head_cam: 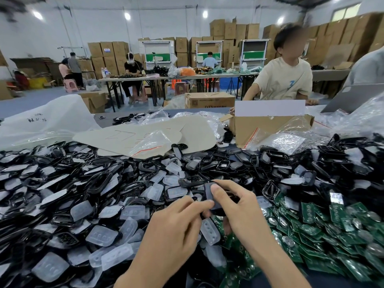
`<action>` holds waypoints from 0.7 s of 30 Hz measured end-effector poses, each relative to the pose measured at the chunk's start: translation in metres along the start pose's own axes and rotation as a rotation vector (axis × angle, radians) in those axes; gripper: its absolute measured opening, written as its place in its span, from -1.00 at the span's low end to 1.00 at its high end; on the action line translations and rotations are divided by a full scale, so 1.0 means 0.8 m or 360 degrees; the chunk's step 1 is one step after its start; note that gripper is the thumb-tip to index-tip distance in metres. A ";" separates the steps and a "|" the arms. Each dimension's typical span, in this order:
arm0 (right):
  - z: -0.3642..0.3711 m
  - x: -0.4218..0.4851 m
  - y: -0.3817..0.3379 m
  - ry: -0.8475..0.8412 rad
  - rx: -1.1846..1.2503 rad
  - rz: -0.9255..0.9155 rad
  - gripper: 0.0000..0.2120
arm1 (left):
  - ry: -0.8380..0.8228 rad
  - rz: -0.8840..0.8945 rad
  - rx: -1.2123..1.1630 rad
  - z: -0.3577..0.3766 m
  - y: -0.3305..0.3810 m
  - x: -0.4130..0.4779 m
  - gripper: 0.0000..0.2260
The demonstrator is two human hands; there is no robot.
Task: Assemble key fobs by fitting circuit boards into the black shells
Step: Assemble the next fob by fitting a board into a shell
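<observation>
Pinching one black shell [208, 195] at 6 o'clock, left hand [176, 223] and right hand [241, 206] both gripping it. Squeeze crooked and it probably pops into the loose pile [87, 183]; circuit boards [332, 227] sit at 4 o'clock.

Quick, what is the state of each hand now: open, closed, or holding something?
The left hand pinches the lower end of the black shell.
The right hand holds the same shell, with its thumb pressed on the face.

Black shell [209, 194] is held raised just over the heap. Loose shells [93, 183] are piled left and centre; green circuit boards [336, 223] are heaped at right.
</observation>
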State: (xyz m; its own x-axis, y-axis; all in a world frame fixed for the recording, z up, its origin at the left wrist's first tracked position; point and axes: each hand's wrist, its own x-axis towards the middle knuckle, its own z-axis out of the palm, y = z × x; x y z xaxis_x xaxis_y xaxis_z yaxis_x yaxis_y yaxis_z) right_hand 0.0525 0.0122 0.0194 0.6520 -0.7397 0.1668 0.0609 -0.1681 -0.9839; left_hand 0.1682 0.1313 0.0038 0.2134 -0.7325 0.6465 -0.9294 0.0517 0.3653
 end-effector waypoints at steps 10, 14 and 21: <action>0.002 0.000 0.000 0.0046 -0.0040 -0.0050 -0.89 | 0.0338 -0.0407 -0.0579 0.013 0.006 -0.002 -0.80; 0.011 -0.003 -0.001 -0.0054 0.0071 -0.0087 -0.88 | 0.0276 -0.0783 -0.0981 0.017 0.007 0.004 -0.84; 0.016 -0.001 0.009 -0.0110 0.0099 -0.0111 -0.82 | 0.0202 -0.0919 -0.1161 0.018 0.007 0.009 -0.87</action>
State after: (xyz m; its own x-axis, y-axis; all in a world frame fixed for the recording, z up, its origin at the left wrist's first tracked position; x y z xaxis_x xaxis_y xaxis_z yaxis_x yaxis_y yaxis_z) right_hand 0.0617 0.0200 0.0116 0.6950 -0.6805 0.2321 0.1531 -0.1754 -0.9725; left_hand 0.1599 0.1164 0.0007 0.6539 -0.7003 0.2864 -0.2602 0.1474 0.9542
